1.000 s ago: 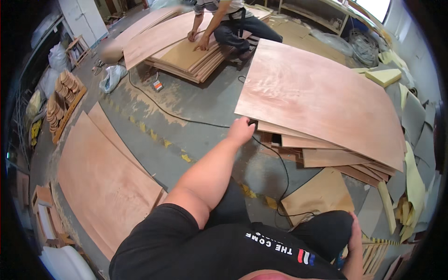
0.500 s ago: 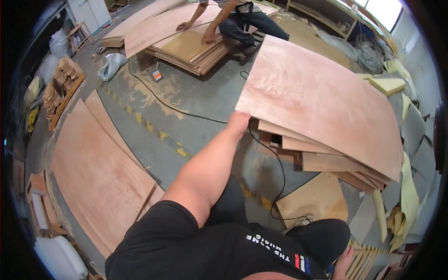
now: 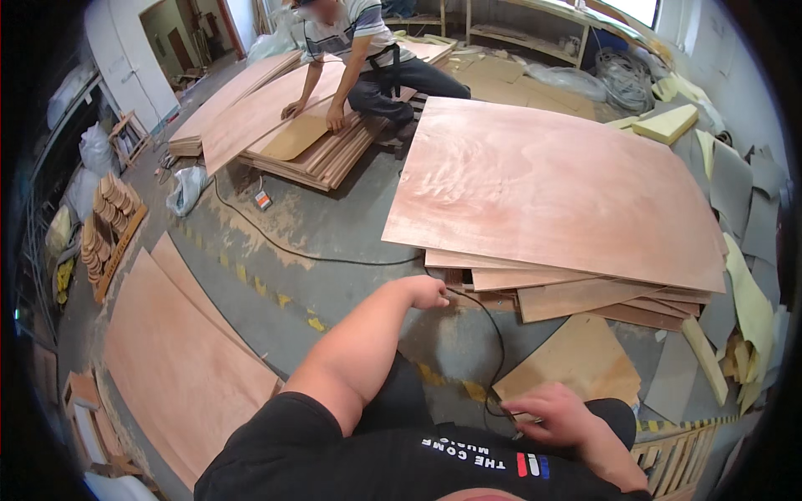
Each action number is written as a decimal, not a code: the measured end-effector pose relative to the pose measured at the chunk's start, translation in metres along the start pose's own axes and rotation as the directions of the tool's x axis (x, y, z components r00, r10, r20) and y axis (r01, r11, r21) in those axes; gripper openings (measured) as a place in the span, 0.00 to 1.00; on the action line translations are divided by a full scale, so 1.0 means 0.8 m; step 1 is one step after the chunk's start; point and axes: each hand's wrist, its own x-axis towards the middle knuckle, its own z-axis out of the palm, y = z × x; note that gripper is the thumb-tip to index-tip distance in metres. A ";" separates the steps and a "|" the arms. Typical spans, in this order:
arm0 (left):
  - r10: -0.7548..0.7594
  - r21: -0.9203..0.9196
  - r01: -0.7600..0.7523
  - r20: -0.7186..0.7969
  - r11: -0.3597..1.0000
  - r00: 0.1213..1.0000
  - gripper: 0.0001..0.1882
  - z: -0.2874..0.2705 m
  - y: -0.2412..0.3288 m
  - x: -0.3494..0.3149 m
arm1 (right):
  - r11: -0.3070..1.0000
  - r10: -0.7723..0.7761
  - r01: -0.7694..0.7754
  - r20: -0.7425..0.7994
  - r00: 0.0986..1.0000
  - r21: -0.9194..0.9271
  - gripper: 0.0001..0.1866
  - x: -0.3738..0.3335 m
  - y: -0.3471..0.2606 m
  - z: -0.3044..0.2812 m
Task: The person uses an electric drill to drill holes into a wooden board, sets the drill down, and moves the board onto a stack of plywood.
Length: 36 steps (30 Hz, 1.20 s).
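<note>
My left hand is at the middle, just in front of the plywood stack, with its fingers curled together. A black cable passes at its fingertips; whether they grip it I cannot tell. The large pinkish plywood sheet lies on top of the stack, apart from my left hand. My right hand is over my lap at the lower right, palm down, fingers stretched out and apart. Under its fingertips the cable runs to something small that my hand mostly hides. A tan board lies on the floor beyond it.
Another person crouches at the far left, both hands on a brown sheet atop a second plywood stack. More plywood lies at the left. Yellow foam pieces and grey sheets lie along the right.
My left hand has let go of the top plywood sheet's near corner and drawn back toward me. My right hand has come up from the lower right over my lap. The view has tilted up.
</note>
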 end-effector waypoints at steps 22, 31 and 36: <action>-0.142 0.081 0.146 -0.055 0.986 0.988 0.29 -0.009 -0.033 -0.002 | 0.913 0.400 -0.400 0.359 0.843 -0.078 0.30 -0.015 -0.001 0.023; -0.139 0.096 0.142 -0.041 0.985 0.990 0.30 -0.016 -0.021 -0.006 | 0.924 0.381 -0.370 0.274 0.883 -0.091 0.29 -0.019 -0.011 0.021; -0.152 0.069 0.156 -0.059 0.985 0.987 0.29 -0.016 -0.024 -0.005 | 0.924 0.382 -0.372 0.288 0.878 -0.090 0.29 -0.020 -0.009 0.021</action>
